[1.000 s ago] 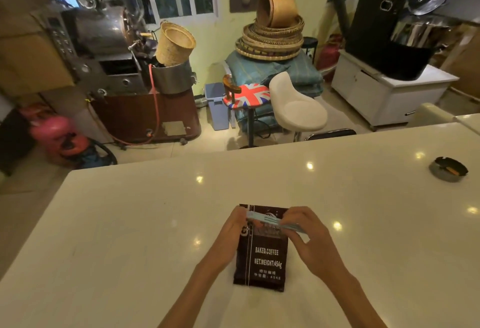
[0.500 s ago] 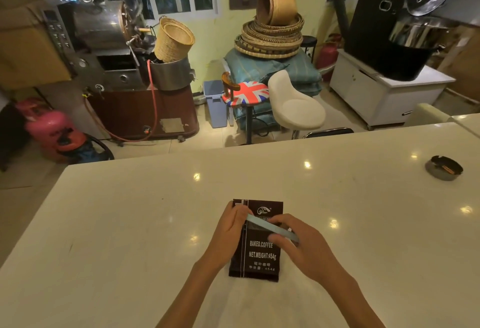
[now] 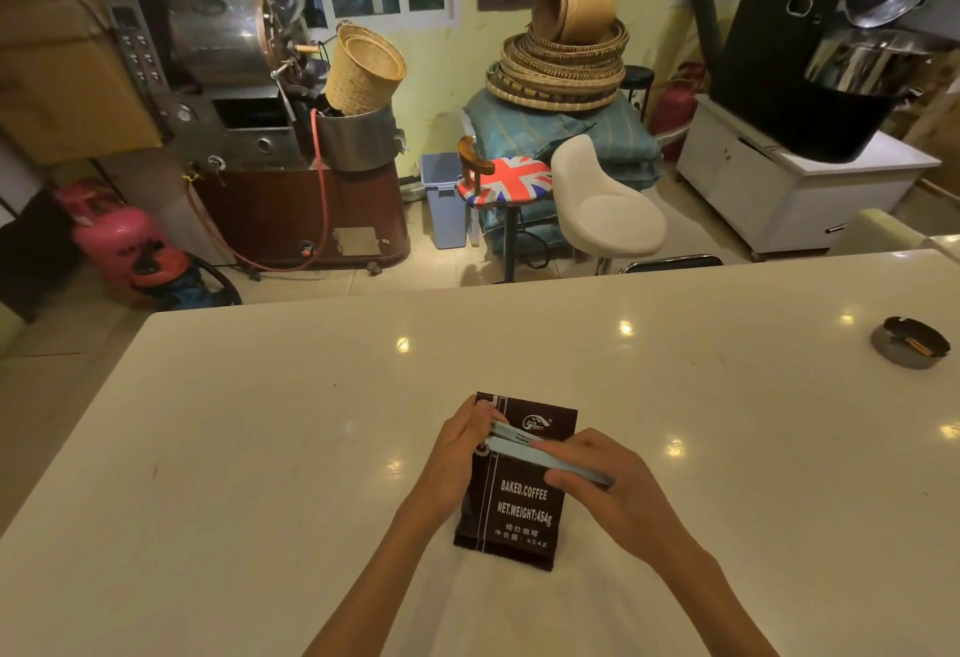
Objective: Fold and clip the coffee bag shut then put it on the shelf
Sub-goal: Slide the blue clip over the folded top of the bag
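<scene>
A dark brown coffee bag (image 3: 522, 505) with white print lies flat on the white counter (image 3: 260, 448), its top end pointing away from me. Across its upper part lies a long light blue clip (image 3: 524, 451), slanting down to the right. My left hand (image 3: 457, 453) grips the bag's left edge and the clip's left end. My right hand (image 3: 608, 487) pinches the clip's right end over the bag's right side. The clip's two arms look slightly parted at the left end.
A dark ashtray (image 3: 910, 342) sits at the counter's far right. Beyond the far edge stand a white stool (image 3: 605, 206), a flag-patterned stool (image 3: 506, 180), a coffee roaster (image 3: 234, 84), a pink gas cylinder (image 3: 119, 240) and stacked baskets (image 3: 563, 53).
The bag's top now lies flat and unfolded beyond the clip. The clip has moved lower and slants across the bag, with both hands shifted slightly toward me.
</scene>
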Motion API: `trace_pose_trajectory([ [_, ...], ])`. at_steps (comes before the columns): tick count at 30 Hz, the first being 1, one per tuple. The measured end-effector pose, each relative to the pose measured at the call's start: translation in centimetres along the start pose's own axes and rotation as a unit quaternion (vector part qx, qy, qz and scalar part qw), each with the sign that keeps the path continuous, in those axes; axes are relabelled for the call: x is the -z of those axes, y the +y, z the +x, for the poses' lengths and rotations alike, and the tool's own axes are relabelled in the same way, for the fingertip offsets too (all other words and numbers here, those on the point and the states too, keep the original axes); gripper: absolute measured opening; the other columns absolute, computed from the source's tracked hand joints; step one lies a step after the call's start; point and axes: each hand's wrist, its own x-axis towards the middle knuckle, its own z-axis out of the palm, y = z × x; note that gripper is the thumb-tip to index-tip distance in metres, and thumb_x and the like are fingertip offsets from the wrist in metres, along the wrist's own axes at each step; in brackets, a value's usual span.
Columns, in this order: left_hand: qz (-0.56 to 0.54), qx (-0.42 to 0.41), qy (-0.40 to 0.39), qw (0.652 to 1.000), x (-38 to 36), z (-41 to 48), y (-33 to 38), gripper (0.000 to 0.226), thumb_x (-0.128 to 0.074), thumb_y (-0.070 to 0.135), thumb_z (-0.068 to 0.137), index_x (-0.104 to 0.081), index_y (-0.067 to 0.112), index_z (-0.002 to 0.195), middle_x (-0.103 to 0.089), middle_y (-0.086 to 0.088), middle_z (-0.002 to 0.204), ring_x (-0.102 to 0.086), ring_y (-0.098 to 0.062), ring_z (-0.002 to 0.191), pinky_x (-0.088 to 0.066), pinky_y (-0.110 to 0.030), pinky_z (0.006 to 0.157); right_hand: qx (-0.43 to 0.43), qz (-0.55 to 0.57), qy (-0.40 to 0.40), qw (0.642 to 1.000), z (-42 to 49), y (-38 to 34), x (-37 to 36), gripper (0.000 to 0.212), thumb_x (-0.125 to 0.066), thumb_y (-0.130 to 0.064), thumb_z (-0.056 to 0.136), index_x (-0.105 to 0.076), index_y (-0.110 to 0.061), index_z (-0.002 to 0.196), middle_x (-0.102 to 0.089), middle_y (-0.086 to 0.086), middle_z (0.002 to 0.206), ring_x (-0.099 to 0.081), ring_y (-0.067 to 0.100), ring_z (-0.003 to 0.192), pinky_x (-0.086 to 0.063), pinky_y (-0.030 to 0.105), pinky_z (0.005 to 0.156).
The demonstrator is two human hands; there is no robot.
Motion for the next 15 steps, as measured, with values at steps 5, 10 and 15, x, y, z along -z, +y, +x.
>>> trace_pose_trajectory([
  [5,0.009,0.010,0.063,0.998,0.6,0.4,-1.0,0.035,-0.038,0.036,0.103,-0.057,0.009,0.092,-0.063,-0.009,0.083,-0.067,-0.016,0.070,-0.056,-0.025,0.062,-0.017,0.011,0.017,1.000,-0.2,0.0,1.7,0.017,-0.065,-0.028,0.092,-0.069,-0.043,0.097,-0.068,-0.016,0.097,-0.065,0.010,0.083,-0.052,0.018,0.065],
  [10,-0.011,0.013,0.067,0.998,0.5,0.8,-1.7,0.039,-0.041,0.047,0.095,-0.058,0.012,0.094,-0.066,-0.007,0.085,-0.068,-0.017,0.072,-0.056,-0.025,0.059,-0.003,0.031,0.076,0.997,0.5,-0.8,1.9,0.014,-0.068,-0.007,0.090,-0.073,-0.019,0.097,-0.071,-0.007,0.093,-0.067,0.017,0.079,-0.055,0.019,0.066],
  [15,0.035,-0.026,0.027,0.999,1.9,0.7,-1.9,0.017,-0.046,0.028,0.102,-0.062,0.032,0.107,-0.057,-0.008,0.121,-0.065,-0.029,0.104,-0.059,-0.028,0.071,-0.050,0.068,0.163,0.983,-0.3,0.2,6.1,0.021,-0.070,0.000,0.087,-0.074,-0.020,0.091,-0.073,0.004,0.080,-0.067,0.014,0.069,-0.053,0.014,0.067],
])
